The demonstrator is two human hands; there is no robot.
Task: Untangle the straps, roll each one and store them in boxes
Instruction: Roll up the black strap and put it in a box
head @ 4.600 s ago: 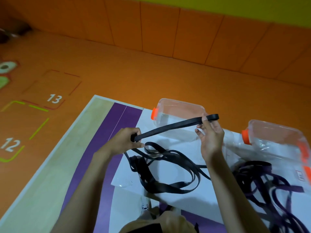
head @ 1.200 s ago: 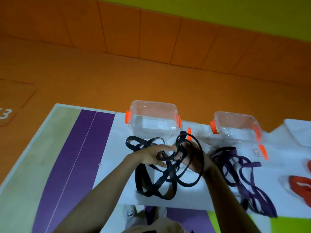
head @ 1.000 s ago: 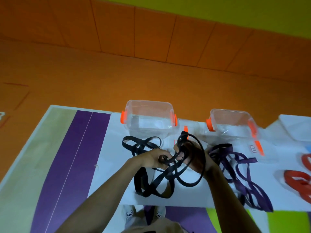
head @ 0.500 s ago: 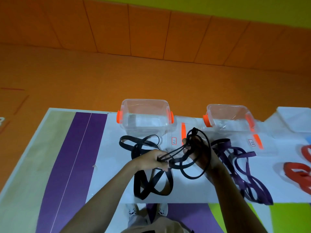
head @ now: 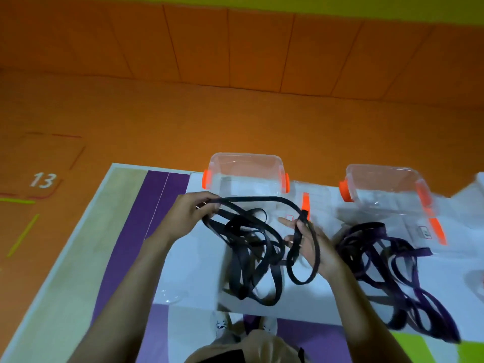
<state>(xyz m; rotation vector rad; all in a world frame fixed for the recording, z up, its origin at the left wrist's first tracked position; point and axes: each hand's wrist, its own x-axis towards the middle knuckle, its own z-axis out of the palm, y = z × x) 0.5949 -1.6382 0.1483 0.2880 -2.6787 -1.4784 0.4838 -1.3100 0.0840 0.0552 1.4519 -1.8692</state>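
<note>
Two clear boxes [head: 246, 176], striped table [head: 125, 231], orange floor [head: 183, 121]

Orange floor [head: 235, 121] with painted number 13 [head: 43, 180]; orange panelled wall [head: 235, 48], yellow strip [head: 366, 6] on top; table [head: 86, 258] striped purple and wood-tone.

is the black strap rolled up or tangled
Tangled. The black strap hangs in loose, crossing loops between the left hand and the right hand; no roll is formed.
</note>
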